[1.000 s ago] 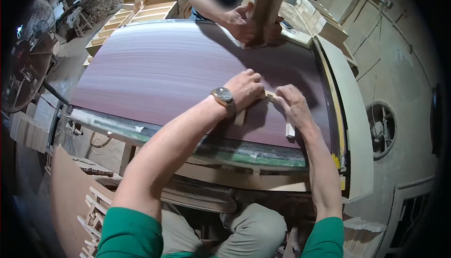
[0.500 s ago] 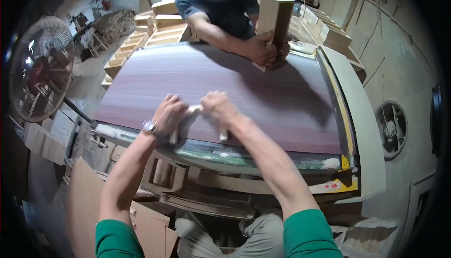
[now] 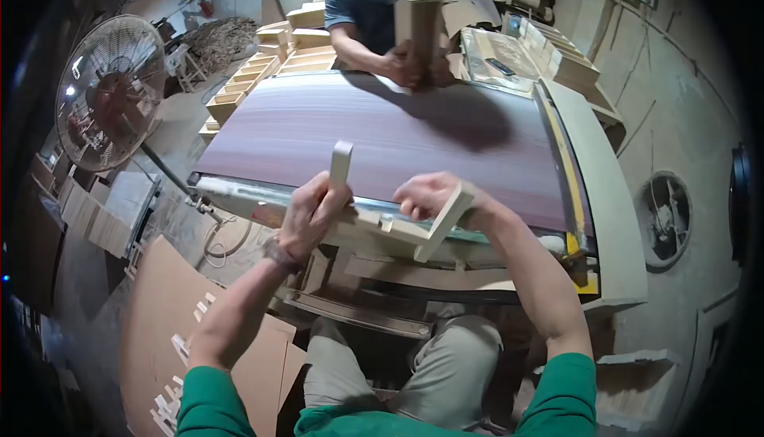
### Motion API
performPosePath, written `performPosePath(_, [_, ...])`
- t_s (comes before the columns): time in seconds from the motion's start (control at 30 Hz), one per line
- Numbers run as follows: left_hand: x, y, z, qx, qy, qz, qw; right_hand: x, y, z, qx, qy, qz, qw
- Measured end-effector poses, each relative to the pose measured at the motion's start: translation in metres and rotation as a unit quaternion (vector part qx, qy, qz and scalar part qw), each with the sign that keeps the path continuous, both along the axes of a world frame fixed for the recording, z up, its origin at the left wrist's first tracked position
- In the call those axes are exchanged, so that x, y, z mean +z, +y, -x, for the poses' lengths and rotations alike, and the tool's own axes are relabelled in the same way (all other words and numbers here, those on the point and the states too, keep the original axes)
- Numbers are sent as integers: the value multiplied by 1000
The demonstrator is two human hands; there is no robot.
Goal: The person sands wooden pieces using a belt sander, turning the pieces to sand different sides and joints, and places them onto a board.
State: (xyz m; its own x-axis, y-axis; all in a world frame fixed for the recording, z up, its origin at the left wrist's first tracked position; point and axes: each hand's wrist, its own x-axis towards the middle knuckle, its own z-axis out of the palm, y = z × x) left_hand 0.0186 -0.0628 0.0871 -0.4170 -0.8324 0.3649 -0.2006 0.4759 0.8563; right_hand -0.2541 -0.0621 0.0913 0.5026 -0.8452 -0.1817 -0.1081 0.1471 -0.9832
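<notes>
My left hand (image 3: 312, 212) is closed round one corner of a U-shaped wooden frame (image 3: 410, 234), raised off the sanding belt (image 3: 318, 115) at its near edge. One leg of the frame points up above my left fist; the other slants up in front of my right wrist. My right hand (image 3: 430, 197) hangs just behind that leg with its fingers curled in, and I see nothing in them. Whether it touches the frame I cannot tell. Across the belt, a co-worker's hands (image 3: 406, 71) hold a tall wooden box (image 3: 418, 27) upright at the far edge.
A standing fan (image 3: 111, 95) is on the left. Wooden drawers (image 3: 306, 59) are stacked at the far left, with more at the far right (image 3: 561, 55). Below left, small wooden pieces (image 3: 167, 405) lie on a brown board (image 3: 183, 317). A yellow-edged guard (image 3: 569, 174) borders the belt's right side.
The frame has come off the belt towards me and turned so its legs point up. My right hand has left its corner. The co-worker's box has moved left and further away.
</notes>
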Motion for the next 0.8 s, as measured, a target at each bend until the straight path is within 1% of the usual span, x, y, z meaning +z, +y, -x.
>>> performPosePath(0.03, [0, -6, 16, 23, 54, -83, 995, -7, 1, 20, -8, 2, 0, 1000])
performPosePath(0.07, [-1, -14, 34, 27, 78, -80, 993, -17, 0, 47, -128, -79, 36, 988])
performPosePath(0.1, [0, -20, 47, 21, 82, -82, 993, -22, 0, 64, -245, -157, 73, 954])
performPosePath(0.13, [2, -25, 59, 36, 81, -146, 985, -18, 7, 65, -251, -153, 75, 953])
performPosePath(0.17, [4, -32, 71, 52, 79, -208, 974, -12, 16, 60, -372, -41, 250, 893])
performPosePath(0.2, [0, -40, 84, 55, 92, -198, 974, -9, 24, 58, -469, 74, 408, 780])
performPosePath(0.23, [-2, -47, 95, 53, 93, -199, 974, -11, 30, 61, -470, 76, 408, 779])
performPosePath(0.27, [-4, -52, 106, 57, 88, -235, 966, -15, 35, 63, -364, 211, 505, 754])
performPosePath(0.3, [-7, -58, 117, 61, 83, -270, 957, -18, 37, 66, -243, 337, 581, 700])
performPosePath(0.33, [-11, -65, 126, 53, 80, -283, 954, -22, 34, 71, -245, 338, 579, 700])
performPosePath(0.37, [-16, -71, 137, 51, 79, -284, 954, -27, 31, 77, -216, 341, 572, 714])
performPosePath(0.43, [-25, -84, 153, 30, 40, -287, 957, -39, 21, 89, -155, 344, 555, 741])
performPosePath(0.47, [-23, -90, 157, 19, -6, -300, 954, -43, 14, 95, -158, 331, 551, 750])
performPosePath(0.5, [-32, -98, 164, 19, -7, -302, 953, -47, 7, 102, -158, 330, 549, 752])
performPosePath(0.53, [-47, -106, 174, 83, -75, -17, 994, -52, 1, 110, -158, 338, 524, 766])
performPosePath(0.57, [-58, -111, 183, 137, -135, 270, 943, -58, -4, 118, -158, 345, 497, 780])
performPosePath(0.6, [-66, -121, 191, 97, -149, 301, 937, -69, -12, 127, -164, 331, 482, 795])
performPosePath(0.63, [-66, -124, 197, 44, -170, 348, 921, -74, -16, 134, -162, 333, 479, 796])
performPosePath(0.7, [-84, -145, 209, -126, -248, 365, 889, -83, -23, 141, -186, 312, 424, 830])
performPosePath(0.73, [-85, -148, 213, -126, -244, 360, 892, -85, -24, 142, -193, 319, 417, 829])
performPosePath(0.8, [-91, -153, 220, -181, -246, 374, 876, -83, -28, 148, -198, 328, 403, 831])
